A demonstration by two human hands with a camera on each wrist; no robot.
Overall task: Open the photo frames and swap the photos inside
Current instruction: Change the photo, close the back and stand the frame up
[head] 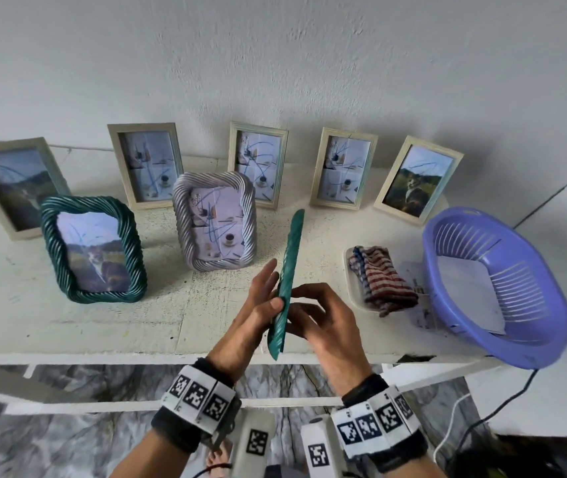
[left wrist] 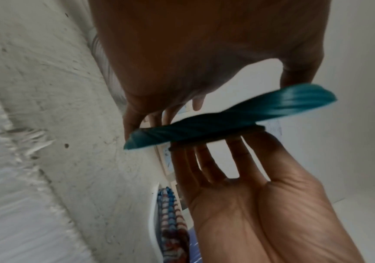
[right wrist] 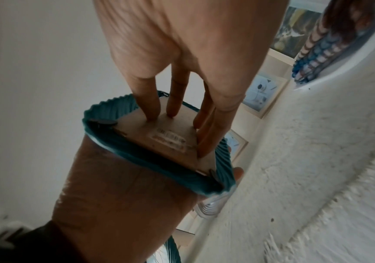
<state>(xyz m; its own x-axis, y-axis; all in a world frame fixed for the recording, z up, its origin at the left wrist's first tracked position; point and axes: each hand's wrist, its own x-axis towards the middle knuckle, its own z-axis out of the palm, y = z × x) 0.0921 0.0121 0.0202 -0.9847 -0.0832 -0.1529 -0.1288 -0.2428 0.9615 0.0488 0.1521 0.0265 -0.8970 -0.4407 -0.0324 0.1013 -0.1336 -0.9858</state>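
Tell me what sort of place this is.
Probably a home room, used as a makeshift workspace: a rough white-painted shelf against a plain wall, a row of standing photo frames, a purple plastic basket and a folded cloth.

Soft, even daylight is seen in the head view, with faint shadows and straight lines bowed at the edges. Both wrist views are dimmer and smeared by motion blur, and the bench (left wrist: 47, 106) surface is streaked toward the corners

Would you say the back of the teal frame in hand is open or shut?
Shut: the backing board sits flush in the teal frame.
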